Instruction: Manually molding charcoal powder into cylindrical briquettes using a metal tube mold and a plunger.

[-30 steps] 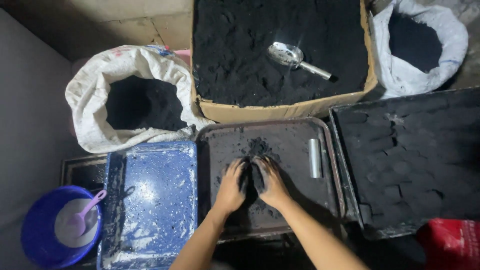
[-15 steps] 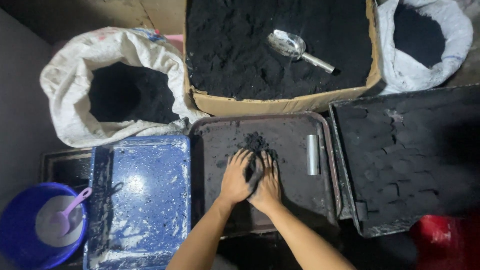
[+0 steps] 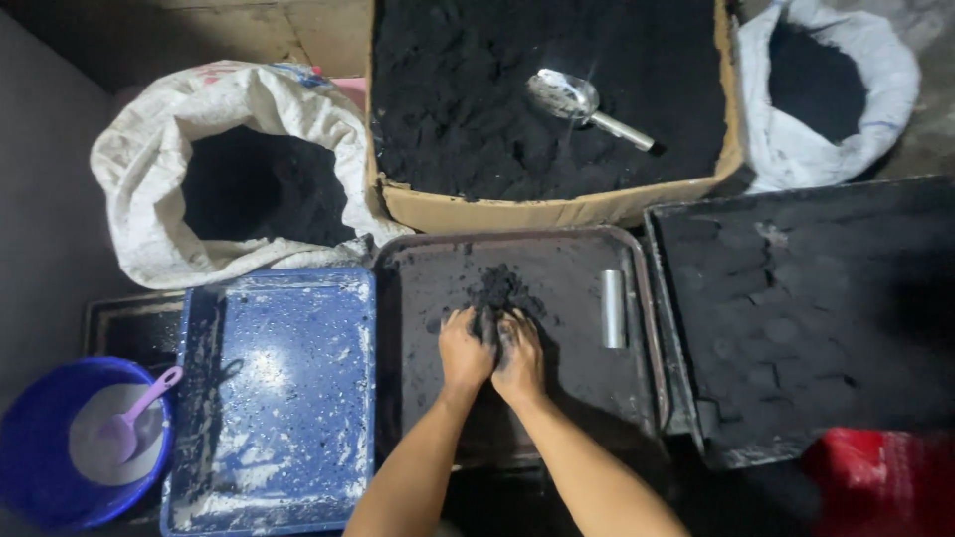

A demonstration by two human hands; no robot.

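My left hand (image 3: 465, 353) and my right hand (image 3: 519, 356) lie side by side, palms down, on a small heap of black powder (image 3: 500, 289) in the middle of a dark metal tray (image 3: 428, 268). The fingers of both hands press into the near side of the heap and are blackened with it. Whether either hand grips any powder is hidden under the palms. A short metal cylinder (image 3: 613, 308) lies on the same tray, to the right of my right hand.
A blue tray (image 3: 279, 398) smeared white lies left. A blue bucket (image 3: 40, 467) holds white paste and a purple spoon (image 3: 139, 413). Behind stand a cardboard box (image 3: 557, 211) of black powder with a metal scoop (image 3: 582, 104), two white sacks (image 3: 139, 219) (image 3: 895, 89), and a black tray (image 3: 816, 318) right.
My hands have stayed pressed on the black powder heap, with the fingers drawn a little closer together. The view has shifted slightly as my head moved.
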